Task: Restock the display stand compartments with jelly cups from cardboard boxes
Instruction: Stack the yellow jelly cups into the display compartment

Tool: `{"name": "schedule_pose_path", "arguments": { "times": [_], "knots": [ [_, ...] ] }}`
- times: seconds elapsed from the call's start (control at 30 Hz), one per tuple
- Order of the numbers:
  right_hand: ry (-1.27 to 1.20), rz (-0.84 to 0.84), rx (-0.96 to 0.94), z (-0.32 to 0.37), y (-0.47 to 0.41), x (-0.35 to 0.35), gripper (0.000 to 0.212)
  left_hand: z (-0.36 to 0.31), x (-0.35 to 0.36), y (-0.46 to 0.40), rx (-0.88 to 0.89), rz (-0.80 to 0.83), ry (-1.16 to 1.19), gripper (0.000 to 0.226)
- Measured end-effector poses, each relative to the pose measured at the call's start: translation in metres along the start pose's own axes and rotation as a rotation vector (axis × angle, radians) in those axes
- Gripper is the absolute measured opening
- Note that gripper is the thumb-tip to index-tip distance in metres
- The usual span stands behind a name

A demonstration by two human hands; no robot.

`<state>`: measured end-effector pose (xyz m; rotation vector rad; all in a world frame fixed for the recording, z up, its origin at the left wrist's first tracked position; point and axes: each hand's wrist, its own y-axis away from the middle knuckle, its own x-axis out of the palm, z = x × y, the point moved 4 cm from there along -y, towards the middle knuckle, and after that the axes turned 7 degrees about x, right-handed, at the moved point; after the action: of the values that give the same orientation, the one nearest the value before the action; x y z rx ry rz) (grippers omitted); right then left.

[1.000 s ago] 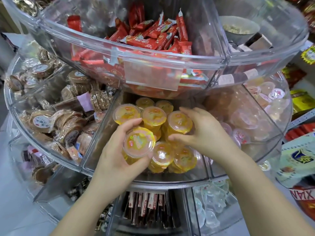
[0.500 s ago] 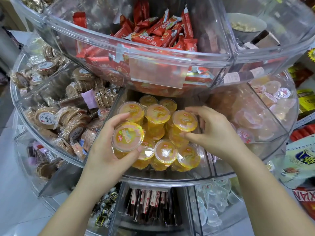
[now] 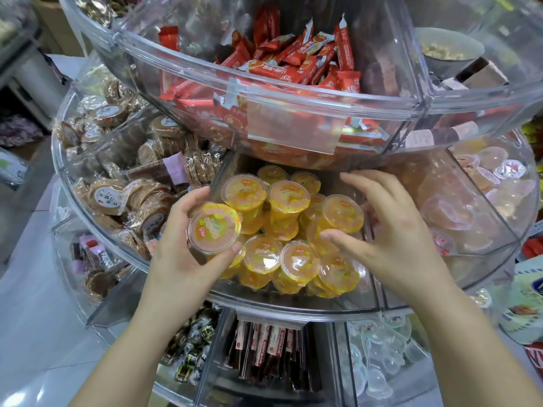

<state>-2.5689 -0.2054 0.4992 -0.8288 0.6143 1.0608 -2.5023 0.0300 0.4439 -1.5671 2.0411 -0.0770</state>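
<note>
A clear tiered display stand fills the view; its middle tier's front rim [image 3: 293, 305] bounds a compartment holding several yellow jelly cups [image 3: 289, 201] with clear printed lids. My left hand [image 3: 179, 259] grips one yellow jelly cup [image 3: 214, 232] at the compartment's left side, thumb under its lid edge. My right hand [image 3: 388, 230] hovers over the right side of the pile, fingers spread and lightly bent, thumb tip touching a cup [image 3: 342, 212]. It holds nothing. No cardboard box is in view.
The upper tier [image 3: 293, 101] with red snack bars overhangs the jelly compartment. Wrapped round cakes [image 3: 105, 198] fill the left compartment, pale jelly cups [image 3: 482, 189] the right one. The lower tier holds dark stick packs [image 3: 264, 348] and clear jelly cups [image 3: 379, 362].
My right hand has let go of the cup at the pile's right and opened above it. My left hand stays at the compartment's left side with its cup.
</note>
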Motion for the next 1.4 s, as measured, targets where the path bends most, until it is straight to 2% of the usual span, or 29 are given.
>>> {"name": "schedule_pose_path", "arguments": {
  "times": [0.1, 0.2, 0.37, 0.5, 0.73, 0.87, 0.93, 1.17, 1.27, 1.4],
  "knots": [
    [-0.01, -0.105, -0.124, 0.031, 0.008, 0.013, 0.035, 0.002, -0.002, 0.001, -0.032, -0.022, -0.053, 0.077],
    [-0.047, -0.006, -0.154, 0.05, 0.014, 0.042, 0.024, 0.001, 0.001, 0.0, -0.033, 0.03, -0.101, 0.079],
    [-0.111, 0.164, -0.056, 0.057, 0.015, 0.073, 0.033, -0.001, -0.002, -0.001, -0.001, 0.075, -0.142, 0.073],
    [-0.123, 0.246, -0.021, 0.055, 0.016, 0.087, 0.037, -0.003, -0.003, -0.002, 0.03, 0.061, -0.24, 0.082],
    [-0.257, 0.288, 0.065, 0.05, 0.016, 0.096, 0.042, 0.006, -0.011, 0.001, -0.005, 0.106, -0.046, 0.081],
    [-0.296, 0.326, 0.103, 0.05, 0.016, 0.1, 0.038, 0.005, -0.009, 0.003, -0.034, 0.015, -0.213, 0.09],
    [-0.303, 0.326, 0.11, 0.048, 0.016, 0.1, 0.038, 0.007, -0.01, 0.004, -0.057, -0.021, -0.212, 0.086],
    [-0.405, 0.4, 0.195, 0.045, 0.014, 0.108, 0.036, 0.005, -0.009, 0.004, -0.025, 0.035, -0.259, 0.076],
    [-0.434, 0.365, 0.204, 0.043, 0.015, 0.105, 0.037, 0.006, -0.011, 0.001, -0.04, 0.022, -0.256, 0.068],
    [-0.473, 0.311, 0.25, 0.034, 0.015, 0.096, 0.037, 0.005, -0.012, -0.003, -0.022, 0.095, -0.246, 0.068]
  ]
}}
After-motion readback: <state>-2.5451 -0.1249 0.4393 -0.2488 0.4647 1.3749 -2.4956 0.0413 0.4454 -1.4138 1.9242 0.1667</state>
